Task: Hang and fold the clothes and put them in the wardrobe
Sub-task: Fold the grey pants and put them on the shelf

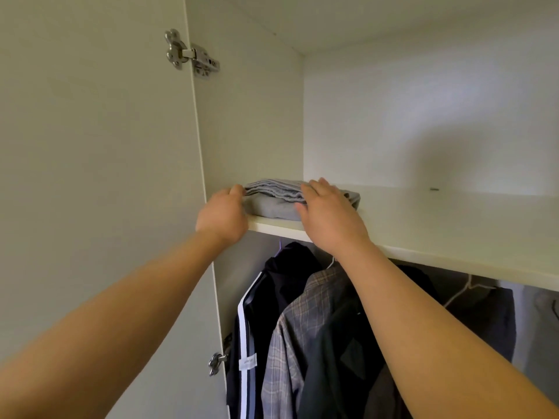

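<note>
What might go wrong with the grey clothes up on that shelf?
The grey clothes sit right at the front edge of the shelf, so they might slip off when the hands let go. The right hand lies flat on top and the left hand touches the end; a rough push might mess up the folds.

Illegible white label (248,362) on dark jacket (281,276)
</note>
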The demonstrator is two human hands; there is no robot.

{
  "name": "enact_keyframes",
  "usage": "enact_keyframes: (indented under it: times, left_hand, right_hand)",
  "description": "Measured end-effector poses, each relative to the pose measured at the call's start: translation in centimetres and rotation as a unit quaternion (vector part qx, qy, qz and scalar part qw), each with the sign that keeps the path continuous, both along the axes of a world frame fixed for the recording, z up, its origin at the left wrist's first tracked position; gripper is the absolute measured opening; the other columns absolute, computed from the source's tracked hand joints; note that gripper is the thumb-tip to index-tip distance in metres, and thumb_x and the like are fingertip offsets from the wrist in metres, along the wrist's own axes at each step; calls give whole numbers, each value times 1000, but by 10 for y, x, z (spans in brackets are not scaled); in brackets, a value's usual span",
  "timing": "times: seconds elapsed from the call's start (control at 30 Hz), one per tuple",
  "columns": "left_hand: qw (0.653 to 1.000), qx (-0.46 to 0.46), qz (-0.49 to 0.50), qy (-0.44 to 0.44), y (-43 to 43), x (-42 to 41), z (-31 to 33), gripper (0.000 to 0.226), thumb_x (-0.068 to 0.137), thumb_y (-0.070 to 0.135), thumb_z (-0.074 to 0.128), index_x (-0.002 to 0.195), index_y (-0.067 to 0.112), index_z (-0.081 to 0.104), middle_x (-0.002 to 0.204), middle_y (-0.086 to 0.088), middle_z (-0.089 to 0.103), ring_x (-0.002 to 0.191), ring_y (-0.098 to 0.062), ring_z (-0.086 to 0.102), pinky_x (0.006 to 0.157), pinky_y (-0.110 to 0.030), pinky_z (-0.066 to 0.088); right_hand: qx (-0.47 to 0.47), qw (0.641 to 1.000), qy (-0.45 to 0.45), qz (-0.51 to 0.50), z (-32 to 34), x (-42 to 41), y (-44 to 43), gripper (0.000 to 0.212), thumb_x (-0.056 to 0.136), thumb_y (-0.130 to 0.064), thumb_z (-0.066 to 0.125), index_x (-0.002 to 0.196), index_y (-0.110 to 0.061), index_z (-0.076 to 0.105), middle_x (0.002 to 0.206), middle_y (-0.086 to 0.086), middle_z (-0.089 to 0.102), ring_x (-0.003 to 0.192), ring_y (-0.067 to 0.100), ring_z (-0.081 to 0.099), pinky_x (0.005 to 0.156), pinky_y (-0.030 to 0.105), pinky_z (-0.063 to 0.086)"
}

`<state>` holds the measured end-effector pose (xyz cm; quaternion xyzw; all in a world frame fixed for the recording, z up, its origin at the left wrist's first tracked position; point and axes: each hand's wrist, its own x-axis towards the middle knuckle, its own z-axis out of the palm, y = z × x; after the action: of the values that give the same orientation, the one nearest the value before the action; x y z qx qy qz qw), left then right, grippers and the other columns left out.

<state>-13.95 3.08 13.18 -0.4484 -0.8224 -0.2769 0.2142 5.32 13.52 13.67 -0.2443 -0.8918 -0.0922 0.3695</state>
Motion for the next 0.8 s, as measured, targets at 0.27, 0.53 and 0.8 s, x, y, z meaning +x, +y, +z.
enact_keyframes:
  times: [0.27,0.53,0.8]
  left_hand:
    - [988,129,-84,26,-128,67,-54,24,83,9,60,105,18,62,98,4,66,93,-21,62,79,-35,51]
    - [970,164,2,-180,-297,85,-115,12,96,41,58,87,33,58,67,10,65,53,-7,56,49,-17,41]
    - [907,172,253,-289,-473,113,-196,24,98,43,53,82,27,61,57,8,58,47,-6,46,47,-25,36]
  right_hand:
    - [-49,964,215,150,-35,1,-104,30,98,-31,54,76,-15,66,72,-3,64,74,21,56,70,38,45]
    - [-201,928,46,310,-102,-33,-237,56,100,-47,48,55,-18,31,48,-1,39,48,21,34,47,44,37]
    - [-231,827,-166,485,-173,-90,-402,59,97,-55,38,53,-16,34,47,-2,46,44,17,37,44,32,21]
